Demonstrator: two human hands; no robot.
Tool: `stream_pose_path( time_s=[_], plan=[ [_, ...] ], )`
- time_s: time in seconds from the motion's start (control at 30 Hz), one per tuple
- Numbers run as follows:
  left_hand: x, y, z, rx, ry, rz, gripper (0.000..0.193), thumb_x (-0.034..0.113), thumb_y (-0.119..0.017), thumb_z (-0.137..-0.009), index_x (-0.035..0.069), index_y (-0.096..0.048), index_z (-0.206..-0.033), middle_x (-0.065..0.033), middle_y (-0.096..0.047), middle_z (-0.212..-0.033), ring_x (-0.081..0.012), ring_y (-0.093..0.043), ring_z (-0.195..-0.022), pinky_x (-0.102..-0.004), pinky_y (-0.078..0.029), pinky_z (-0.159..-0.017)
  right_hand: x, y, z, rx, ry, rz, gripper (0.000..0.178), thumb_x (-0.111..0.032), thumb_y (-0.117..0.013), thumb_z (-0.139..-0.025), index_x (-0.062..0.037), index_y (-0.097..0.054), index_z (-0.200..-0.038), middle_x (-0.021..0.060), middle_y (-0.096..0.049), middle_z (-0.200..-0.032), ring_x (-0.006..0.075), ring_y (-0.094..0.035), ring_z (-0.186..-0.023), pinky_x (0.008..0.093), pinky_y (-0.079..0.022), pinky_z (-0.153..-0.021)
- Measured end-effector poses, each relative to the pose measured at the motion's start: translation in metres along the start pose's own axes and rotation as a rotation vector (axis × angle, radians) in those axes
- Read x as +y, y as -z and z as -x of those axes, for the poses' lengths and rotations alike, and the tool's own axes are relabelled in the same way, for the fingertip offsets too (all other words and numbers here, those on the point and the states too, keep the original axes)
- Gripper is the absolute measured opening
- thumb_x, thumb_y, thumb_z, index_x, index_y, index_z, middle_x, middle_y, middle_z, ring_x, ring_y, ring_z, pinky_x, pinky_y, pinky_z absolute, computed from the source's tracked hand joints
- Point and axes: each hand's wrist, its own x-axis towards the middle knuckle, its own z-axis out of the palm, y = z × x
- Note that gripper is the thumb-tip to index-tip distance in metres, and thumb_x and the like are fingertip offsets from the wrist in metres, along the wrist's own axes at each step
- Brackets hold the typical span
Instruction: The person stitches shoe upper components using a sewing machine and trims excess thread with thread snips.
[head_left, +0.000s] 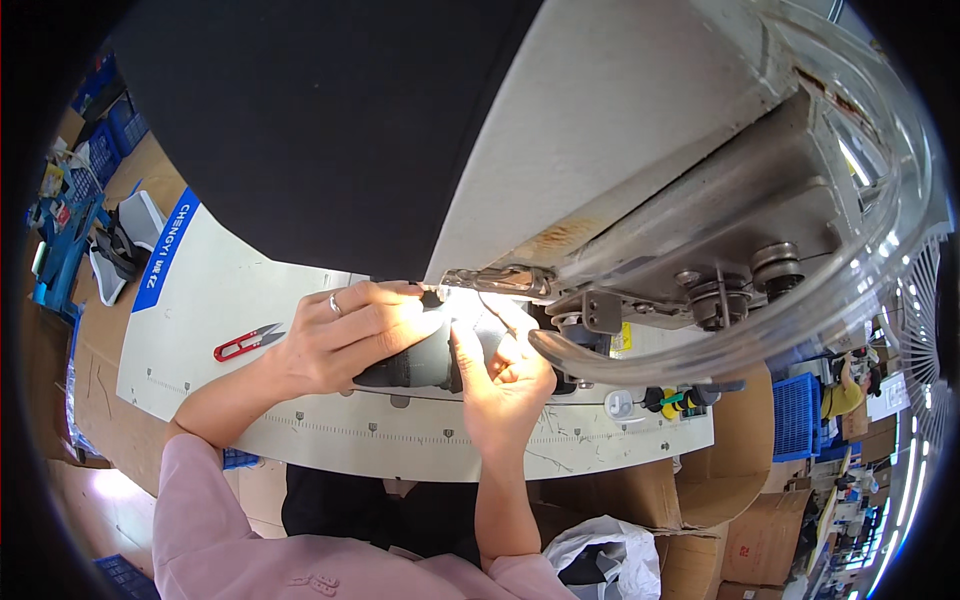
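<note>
Both of my hands are at the needle area of a sewing machine [620,290], under a bright lamp glare. My left hand [340,340], with a ring on one finger, has thumb and fingertips pinched beside the machine's needle bar end. What sits between those fingertips is too small and washed out to make out. Lower and to the right, my right hand [505,390] is closed, its thumb pointing up and its fingers curled; glare hides what they grip. A dark grey padded piece of material [405,365] lies beneath the hands on the machine bed.
Red-handled thread snips [240,346] lie on the pale table [200,310], left of my left hand. A white round part [620,404] and yellow-and-black items [668,402] sit at its right. Cardboard boxes [765,535] and a white plastic bag [625,545] stand below.
</note>
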Motion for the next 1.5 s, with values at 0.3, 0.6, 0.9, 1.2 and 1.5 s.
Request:
stream_pose_path(
  time_s=[0.3,0.6,0.9,1.2,1.5],
  plan=[
    [-0.007,0.002,-0.011,0.059,0.031,0.123,0.035,0.01,-0.068,-0.065,0.003,-0.069,-0.099,-0.0049,-0.066,-0.095,-0.0242,-0.069,-0.088,-0.0308,-0.059,-0.064,0.016,0.01,0.003,-0.091,-0.183,-0.223,0.045,0.003,-0.072,-0.082,0.0076,-0.054,-0.123,0.0104,-0.068,-0.094,0.0094,-0.066,-0.076,0.0172,-0.051,-0.061],
    [-0.01,0.004,0.001,0.009,-0.149,0.103,0.025,0.008,-0.068,-0.068,0.005,-0.072,-0.093,-0.0074,-0.064,-0.087,-0.0212,-0.067,-0.083,-0.0295,-0.061,-0.073,0.034,0.024,-0.008,0.077,0.768,0.494,0.034,-0.008,-0.087,-0.057,-0.0157,-0.073,-0.087,0.004,-0.06,-0.094,0.0149,-0.054,-0.07,0.0284,-0.04,-0.067],
    [-0.009,0.004,-0.002,0.049,-0.08,0.225,0.03,0.003,-0.071,-0.063,0.006,-0.073,-0.093,-0.0055,-0.063,-0.087,-0.0197,-0.067,-0.083,-0.0274,-0.06,-0.069,0.027,0.02,-0.01,-0.007,0.855,0.454,0.026,0.0,-0.082,-0.062,-0.0119,-0.071,-0.083,0.0004,-0.07,-0.086,0.0171,-0.06,-0.077,0.0274,-0.047,-0.066],
    [-0.004,0.013,-0.013,0.116,-0.146,0.102,0.03,0.001,-0.072,-0.061,0.007,-0.073,-0.091,-0.0047,-0.062,-0.086,-0.0204,-0.068,-0.082,-0.0279,-0.059,-0.067,0.03,0.018,-0.019,-0.004,0.98,0.329,0.025,0.004,-0.079,-0.062,-0.0089,-0.071,-0.081,0.0011,-0.069,-0.082,0.0174,-0.061,-0.076,0.0259,-0.049,-0.064],
    [-0.006,0.011,-0.015,0.114,-0.084,0.106,0.027,-0.004,-0.069,-0.061,0.006,-0.071,-0.087,-0.0036,-0.063,-0.086,-0.0211,-0.069,-0.085,-0.029,-0.059,-0.067,0.027,0.018,-0.027,-0.003,1.016,0.381,0.022,0.003,-0.079,-0.061,-0.0092,-0.071,-0.078,0.0014,-0.068,-0.081,0.0167,-0.061,-0.075,0.0267,-0.048,-0.062]
  ],
)
